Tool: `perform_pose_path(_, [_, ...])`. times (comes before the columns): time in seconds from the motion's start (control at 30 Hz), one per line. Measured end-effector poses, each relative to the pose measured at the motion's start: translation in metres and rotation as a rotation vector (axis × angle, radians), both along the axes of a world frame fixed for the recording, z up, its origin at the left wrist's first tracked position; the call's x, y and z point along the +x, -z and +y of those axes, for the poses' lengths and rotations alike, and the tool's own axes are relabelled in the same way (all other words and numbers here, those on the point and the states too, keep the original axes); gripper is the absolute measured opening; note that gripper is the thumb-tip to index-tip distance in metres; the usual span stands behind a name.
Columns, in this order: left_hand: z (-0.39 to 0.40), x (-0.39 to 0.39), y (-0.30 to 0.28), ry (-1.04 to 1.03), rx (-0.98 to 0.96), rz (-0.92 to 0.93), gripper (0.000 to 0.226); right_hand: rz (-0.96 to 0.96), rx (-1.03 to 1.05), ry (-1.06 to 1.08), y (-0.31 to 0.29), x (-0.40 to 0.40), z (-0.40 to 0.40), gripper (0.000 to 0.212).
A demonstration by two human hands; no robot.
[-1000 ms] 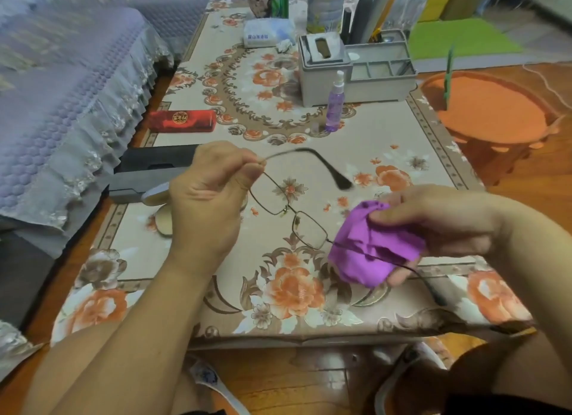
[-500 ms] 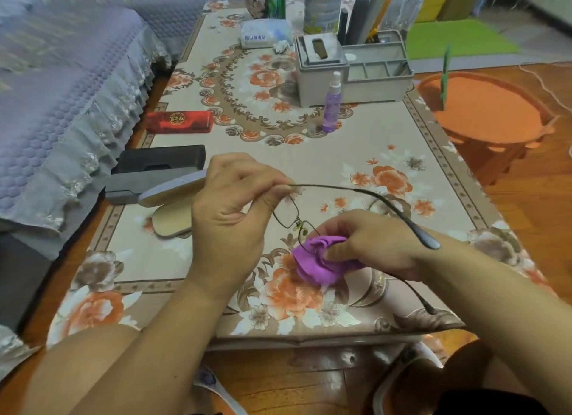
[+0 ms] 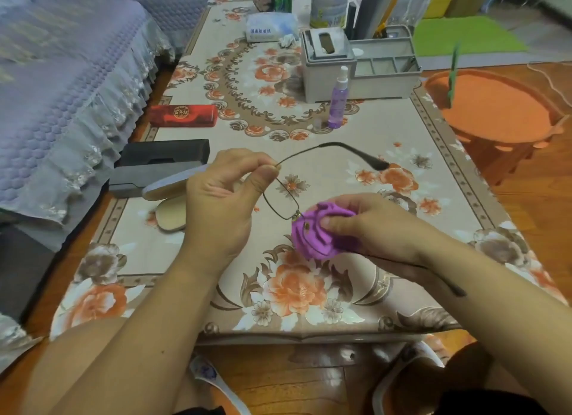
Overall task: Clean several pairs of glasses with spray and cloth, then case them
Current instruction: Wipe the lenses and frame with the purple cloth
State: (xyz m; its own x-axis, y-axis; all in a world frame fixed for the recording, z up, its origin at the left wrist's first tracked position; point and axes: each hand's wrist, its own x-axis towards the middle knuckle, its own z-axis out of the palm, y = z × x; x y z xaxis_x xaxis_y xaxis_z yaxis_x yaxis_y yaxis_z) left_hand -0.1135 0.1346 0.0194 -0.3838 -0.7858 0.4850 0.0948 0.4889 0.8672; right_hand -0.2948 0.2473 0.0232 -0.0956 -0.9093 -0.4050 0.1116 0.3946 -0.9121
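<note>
Presently, item one: a pair of thin wire-framed glasses (image 3: 280, 201), held above the floral tabletop (image 3: 309, 290) near its six o'clock edge. Left hand (image 3: 223, 195): grip closed in a pinch of thumb and fingertips on the frame's outer corner at the hinge, the temple arm arcing away toward two o'clock. Right hand (image 3: 371, 225): fingers curled round a bunched purple cloth (image 3: 315, 235), the cloth wrapped over the lens on that side, the thumb pressing in from the front; the other lens stands bare between the two hands. The second temple arm runs under the right forearm toward five o'clock. Item two: a purple spray bottle (image 3: 338, 100), upright at twelve o'clock, in front of a grey organiser box (image 3: 328, 74). Item three: cases at ten o'clock — a red case (image 3: 182, 115), shut; a black case (image 3: 164, 153); a grey case (image 3: 139, 179); and a pale oval case (image 3: 170, 204) lying open just beside the left hand. Step in hand, by judgement: wiping one lens. Next move likely calls for a steady pinch at the hinge while the cloth shifts across to the bare lens, with light pressure so the thin frame does not bend; casing not yet begun for this pair.
</note>
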Motion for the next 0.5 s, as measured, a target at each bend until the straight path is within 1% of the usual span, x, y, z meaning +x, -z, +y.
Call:
perform_pose_path(0.03, [0.0,0.0,0.0,-0.015,-0.01,-0.002,0.004,-0.052,-0.031,0.035,-0.001,-0.003,-0.001,0.023])
perform_pose_path(0.07, [0.0,0.0,0.001,-0.027,-0.013,0.002,0.004,-0.062,-0.054,0.027,-0.003,-0.007,-0.001,0.027])
perform_pose_path(0.1, [-0.001,0.0,0.0,-0.038,-0.012,0.009,0.004,-0.058,-0.056,-0.025,-0.005,-0.009,-0.001,0.029])
perform_pose_path(0.17, [-0.001,0.0,0.001,-0.056,-0.006,0.022,0.004,-0.053,0.011,-0.208,-0.008,-0.011,0.003,0.031])
perform_pose_path(0.23, [-0.002,0.0,0.003,-0.055,0.003,0.024,0.003,-0.109,0.094,-0.346,-0.007,-0.011,0.005,0.028])
perform_pose_path(0.27, [-0.001,0.0,0.003,-0.05,-0.007,0.017,0.003,-0.148,0.128,-0.372,-0.007,-0.01,0.006,0.028])
perform_pose_path(0.37, [0.002,-0.002,0.003,-0.035,-0.039,0.002,0.015,-0.236,0.189,-0.39,-0.006,-0.011,0.003,0.031])
perform_pose_path(0.43, [0.002,-0.002,0.003,-0.024,-0.02,0.002,0.019,-0.176,0.191,-0.375,-0.008,-0.008,0.003,0.03])
perform_pose_path(0.5, [0.002,-0.003,0.003,0.002,0.056,0.026,0.016,-0.068,0.182,-0.362,-0.01,0.0,0.005,0.03])
